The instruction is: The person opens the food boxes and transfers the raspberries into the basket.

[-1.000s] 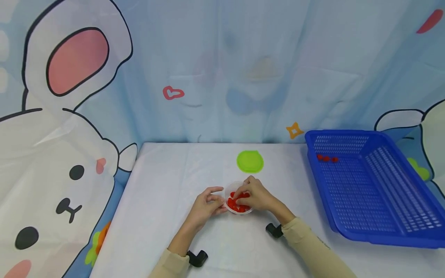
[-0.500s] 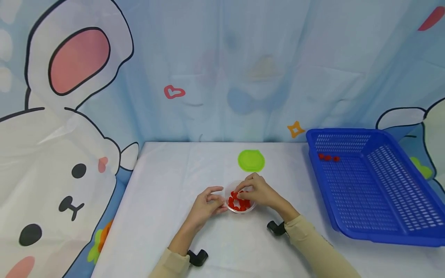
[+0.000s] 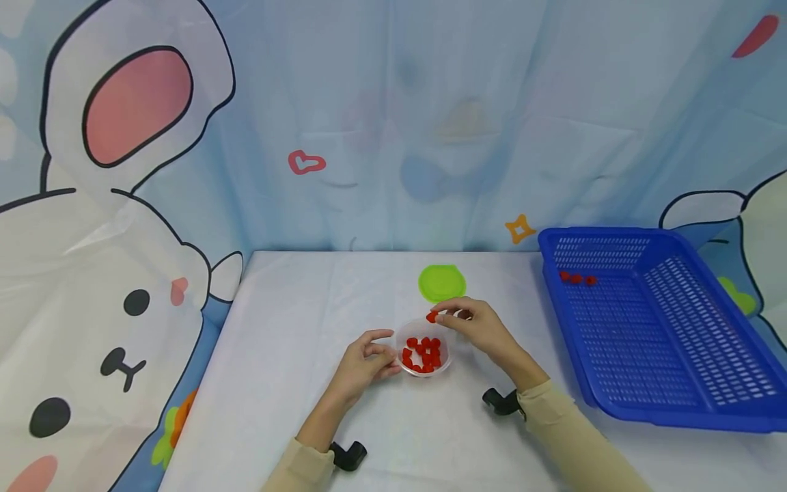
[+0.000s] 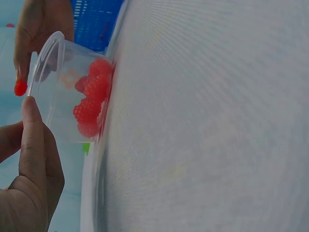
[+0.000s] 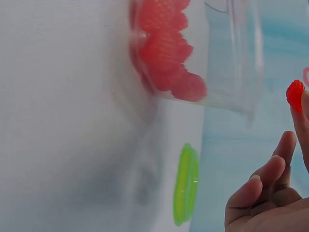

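Note:
A clear plastic cup [image 3: 402,333] stands on the table with several red raspberries [image 3: 424,355] inside; the left wrist view shows them piled at its bottom [image 4: 89,106]. My left hand [image 3: 363,369] is at the cup's left side, its fingers relaxed and a fingertip touching the rim. Just beyond the cup, my right hand [image 3: 479,328] pinches one raspberry [image 5: 295,95] between thumb and fingertip, raised above the rim. In the right wrist view its other fingers [image 5: 273,169] are bent and hold nothing.
A round green lid [image 3: 441,281] lies behind the cup. On the right is a large blue plastic basket [image 3: 652,342], with a short row of 3 raspberries [image 3: 576,279] near its far left corner. A printed curtain [image 3: 381,137] hangs behind the white table [image 3: 295,321].
My right hand has come up out of the cup, moving back and to the right, with a raspberry between its fingertips. My left hand has stayed at the cup.

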Demonstrator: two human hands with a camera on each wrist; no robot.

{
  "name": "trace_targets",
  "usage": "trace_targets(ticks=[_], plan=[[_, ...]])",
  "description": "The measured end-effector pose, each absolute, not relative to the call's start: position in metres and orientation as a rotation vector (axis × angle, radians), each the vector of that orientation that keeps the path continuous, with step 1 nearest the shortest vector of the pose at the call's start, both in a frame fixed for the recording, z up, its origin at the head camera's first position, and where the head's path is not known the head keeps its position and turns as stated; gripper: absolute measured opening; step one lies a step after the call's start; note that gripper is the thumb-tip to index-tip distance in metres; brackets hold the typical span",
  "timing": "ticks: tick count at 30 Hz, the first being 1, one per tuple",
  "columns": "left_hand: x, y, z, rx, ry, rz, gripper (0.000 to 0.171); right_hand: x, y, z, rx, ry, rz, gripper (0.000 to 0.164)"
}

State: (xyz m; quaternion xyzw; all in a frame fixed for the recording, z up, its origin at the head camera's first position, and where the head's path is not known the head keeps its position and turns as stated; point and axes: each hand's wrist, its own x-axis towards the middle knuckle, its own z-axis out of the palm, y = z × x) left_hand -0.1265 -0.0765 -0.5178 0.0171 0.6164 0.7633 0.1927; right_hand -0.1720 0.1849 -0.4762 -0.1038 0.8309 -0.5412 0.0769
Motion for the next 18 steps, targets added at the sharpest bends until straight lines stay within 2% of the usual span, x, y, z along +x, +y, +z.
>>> trace_targets(ticks=[11,18], plan=[[-0.127,-0.076,-0.519,0.052,1.736,2.141,0.045,-0.162,0.217,-0.422,-0.273,2.540,-1.712,0.030],[-0.126,-0.077,-0.519,0.048,1.732,2.136,0.047,-0.159,0.257,-0.388,-0.214,2.624,-1.660,0.038]])
